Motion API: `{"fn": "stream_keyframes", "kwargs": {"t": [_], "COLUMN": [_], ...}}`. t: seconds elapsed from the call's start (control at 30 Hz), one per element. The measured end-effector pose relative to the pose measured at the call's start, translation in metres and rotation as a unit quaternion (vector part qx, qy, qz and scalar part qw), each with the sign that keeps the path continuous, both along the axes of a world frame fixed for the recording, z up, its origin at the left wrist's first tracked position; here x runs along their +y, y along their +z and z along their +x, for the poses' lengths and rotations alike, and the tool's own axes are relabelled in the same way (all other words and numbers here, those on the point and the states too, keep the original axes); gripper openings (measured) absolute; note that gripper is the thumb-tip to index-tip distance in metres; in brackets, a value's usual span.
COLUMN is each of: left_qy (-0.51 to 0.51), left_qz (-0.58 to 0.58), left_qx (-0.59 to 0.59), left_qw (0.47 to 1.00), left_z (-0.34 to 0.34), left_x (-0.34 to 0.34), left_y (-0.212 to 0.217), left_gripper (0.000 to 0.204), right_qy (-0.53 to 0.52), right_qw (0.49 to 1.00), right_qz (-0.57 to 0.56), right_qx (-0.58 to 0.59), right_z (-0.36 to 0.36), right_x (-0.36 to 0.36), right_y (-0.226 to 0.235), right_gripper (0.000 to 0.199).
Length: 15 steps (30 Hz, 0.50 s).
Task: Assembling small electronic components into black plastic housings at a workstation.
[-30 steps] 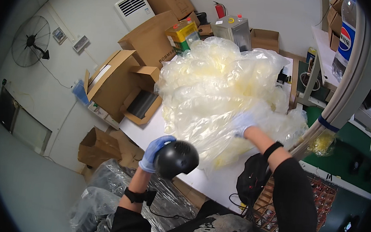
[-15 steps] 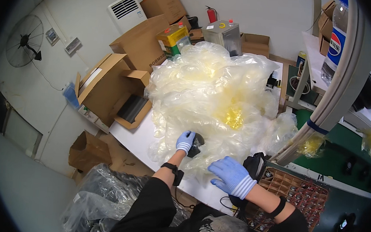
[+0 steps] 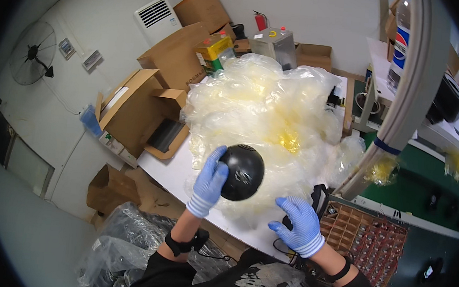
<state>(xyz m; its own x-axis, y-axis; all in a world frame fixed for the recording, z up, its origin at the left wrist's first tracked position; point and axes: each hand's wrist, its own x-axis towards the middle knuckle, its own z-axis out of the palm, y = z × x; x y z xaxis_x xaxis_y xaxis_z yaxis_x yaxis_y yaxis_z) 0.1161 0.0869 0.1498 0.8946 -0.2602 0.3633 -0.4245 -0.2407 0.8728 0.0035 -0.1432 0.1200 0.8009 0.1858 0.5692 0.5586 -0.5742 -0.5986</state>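
Observation:
A round, glossy black dome-shaped part [image 3: 243,174] is held up over the near side of the table. My left hand [image 3: 209,184], in a blue glove with a white striped cuff, grips it by its left edge. My right hand [image 3: 299,224], gloved the same way, is raised to the right of the part with thumb and fingers apart and nothing in it. Behind the part, a big heap of clear plastic bags [image 3: 254,102] with yellowish patches covers most of the white table [image 3: 169,174].
An open carton [image 3: 130,108] with a dark item inside stands left of the bags. Cans, including a silver tin [image 3: 274,45], stand behind. On the right are a grey post [image 3: 405,103] and a divided cardboard tray [image 3: 362,243] of small parts. Grey plastic sheeting [image 3: 130,243] lies lower left.
My left hand has lifted the black part off the plastic bags and brought it closer, turning its round face into view. My right hand has shifted slightly right and down.

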Motion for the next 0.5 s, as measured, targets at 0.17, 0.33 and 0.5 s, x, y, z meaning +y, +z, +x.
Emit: {"fn": "stream_keyframes", "kwargs": {"t": [0.17, 0.33, 0.5], "left_qy": [-0.122, -0.168, -0.198], "left_qz": [-0.050, -0.131, -0.092], "left_qx": [0.122, 0.175, 0.173], "left_qw": [0.984, 0.961, 0.960], "left_z": [-0.068, -0.087, -0.089], "left_x": [-0.041, -0.066, -0.070], "left_y": [-0.011, 0.001, -0.009], "left_gripper": [0.059, 0.060, 0.050], "right_qy": [-0.103, -0.115, -0.041], "right_qw": [0.992, 0.991, 0.980], "right_qz": [0.061, 0.043, 0.171], "right_qx": [-0.048, -0.043, 0.090], "right_z": [-0.013, -0.032, -0.043], "right_x": [0.000, -0.020, -0.020], "right_y": [0.010, 0.000, -0.026], "right_gripper": [0.065, 0.093, 0.127]}}
